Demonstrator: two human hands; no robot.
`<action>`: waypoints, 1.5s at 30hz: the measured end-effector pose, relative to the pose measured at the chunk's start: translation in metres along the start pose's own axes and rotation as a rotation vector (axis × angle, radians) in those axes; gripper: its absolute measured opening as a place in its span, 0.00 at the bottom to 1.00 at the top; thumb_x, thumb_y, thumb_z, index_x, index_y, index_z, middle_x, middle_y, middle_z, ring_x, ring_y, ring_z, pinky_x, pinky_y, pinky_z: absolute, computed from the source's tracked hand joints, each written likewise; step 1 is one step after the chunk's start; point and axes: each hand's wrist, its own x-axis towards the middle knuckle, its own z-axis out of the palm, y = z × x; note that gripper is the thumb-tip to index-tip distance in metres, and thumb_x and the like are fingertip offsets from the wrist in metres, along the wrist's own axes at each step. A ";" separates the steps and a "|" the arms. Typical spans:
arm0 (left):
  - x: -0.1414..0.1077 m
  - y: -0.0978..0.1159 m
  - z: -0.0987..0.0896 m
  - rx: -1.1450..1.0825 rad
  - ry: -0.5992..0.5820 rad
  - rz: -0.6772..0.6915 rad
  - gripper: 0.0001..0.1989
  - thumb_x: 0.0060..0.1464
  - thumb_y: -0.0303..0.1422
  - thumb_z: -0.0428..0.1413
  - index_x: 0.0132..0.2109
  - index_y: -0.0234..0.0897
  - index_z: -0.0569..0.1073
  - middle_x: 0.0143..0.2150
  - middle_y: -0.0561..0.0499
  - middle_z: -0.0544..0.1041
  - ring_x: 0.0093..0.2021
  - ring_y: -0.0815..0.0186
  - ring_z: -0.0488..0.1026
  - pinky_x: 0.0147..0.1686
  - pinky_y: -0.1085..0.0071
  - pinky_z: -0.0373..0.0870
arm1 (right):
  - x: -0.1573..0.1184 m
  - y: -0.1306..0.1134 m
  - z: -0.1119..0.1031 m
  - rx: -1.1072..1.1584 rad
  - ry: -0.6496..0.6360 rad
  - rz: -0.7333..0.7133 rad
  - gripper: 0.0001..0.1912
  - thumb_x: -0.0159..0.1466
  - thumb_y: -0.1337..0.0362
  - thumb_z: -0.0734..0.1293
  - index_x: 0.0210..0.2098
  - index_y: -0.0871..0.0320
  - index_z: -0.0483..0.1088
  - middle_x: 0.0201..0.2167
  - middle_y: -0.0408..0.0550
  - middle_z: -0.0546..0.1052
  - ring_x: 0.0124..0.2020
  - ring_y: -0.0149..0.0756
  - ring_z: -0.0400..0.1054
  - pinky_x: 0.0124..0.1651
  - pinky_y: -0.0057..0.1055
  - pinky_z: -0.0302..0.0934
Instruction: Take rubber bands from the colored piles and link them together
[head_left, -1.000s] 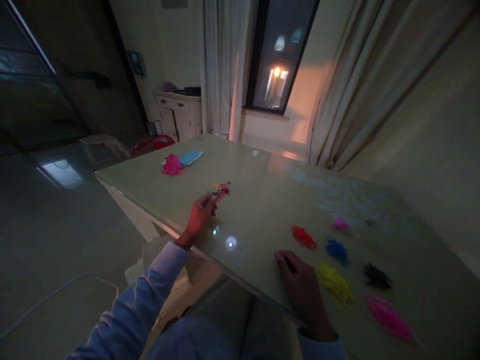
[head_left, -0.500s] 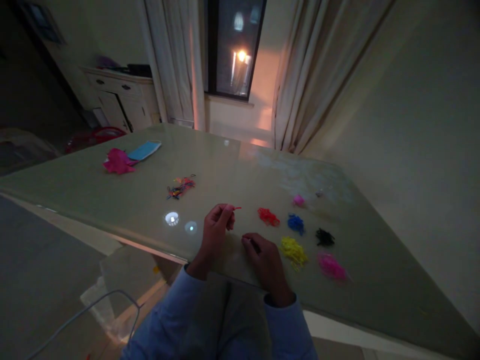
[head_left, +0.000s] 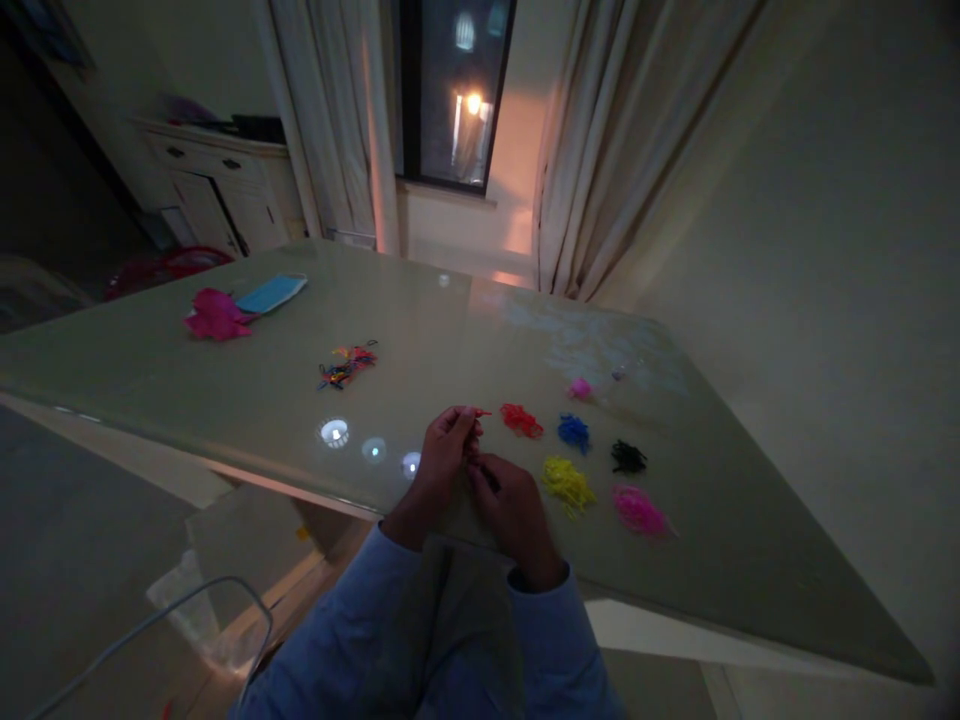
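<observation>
My left hand (head_left: 450, 440) is closed in a pinch above the table near its front edge. From its fingertips a short piece of a thin red rubber band (head_left: 484, 413) sticks out to the right. My right hand (head_left: 506, 498) is also pinched, its fingertips against or just below the left fingers; what it holds is too small to make out. Just beyond the hands lies a pile of red rubber bands (head_left: 522, 421). To the right of my right hand are a yellow pile (head_left: 568, 484) and a blue pile (head_left: 574, 432).
Farther right lie a black pile (head_left: 628, 457) and a pink pile (head_left: 639, 511), with a small pink lump (head_left: 580, 388) behind. Left are a mixed-colour pile of bands (head_left: 346, 366), a blue face mask (head_left: 272, 294) and a crumpled pink item (head_left: 217, 315). The table (head_left: 420, 330) has a glossy top.
My right hand has moved up and left to meet my left hand; before, a gap lay between them. The red band stays in the left fingers. The view has shifted slightly.
</observation>
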 end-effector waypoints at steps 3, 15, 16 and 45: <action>-0.001 0.001 0.001 0.001 0.014 0.001 0.25 0.42 0.52 0.65 0.34 0.33 0.75 0.25 0.56 0.69 0.21 0.76 0.62 0.19 0.78 0.59 | 0.000 0.001 0.001 -0.017 0.002 -0.002 0.11 0.67 0.65 0.62 0.38 0.58 0.77 0.34 0.49 0.81 0.33 0.37 0.73 0.36 0.28 0.57; -0.003 0.002 -0.001 -0.122 -0.026 0.001 0.21 0.43 0.46 0.68 0.33 0.32 0.75 0.27 0.56 0.70 0.19 0.79 0.59 0.17 0.79 0.54 | 0.000 0.002 0.001 -0.019 0.008 -0.003 0.09 0.67 0.67 0.64 0.40 0.57 0.78 0.35 0.49 0.82 0.34 0.37 0.74 0.36 0.28 0.57; -0.003 0.003 -0.001 -0.138 -0.037 0.000 0.21 0.43 0.46 0.68 0.34 0.32 0.76 0.27 0.56 0.71 0.19 0.79 0.59 0.17 0.80 0.53 | 0.000 0.001 0.001 -0.024 0.007 -0.001 0.10 0.68 0.67 0.64 0.40 0.58 0.78 0.35 0.49 0.82 0.33 0.37 0.73 0.36 0.28 0.57; -0.024 0.000 0.005 0.423 -0.017 0.490 0.12 0.60 0.40 0.57 0.35 0.37 0.77 0.28 0.54 0.76 0.28 0.71 0.71 0.28 0.76 0.65 | 0.001 0.001 0.000 -0.080 -0.050 0.076 0.09 0.66 0.69 0.63 0.37 0.61 0.76 0.33 0.53 0.81 0.32 0.37 0.72 0.34 0.28 0.55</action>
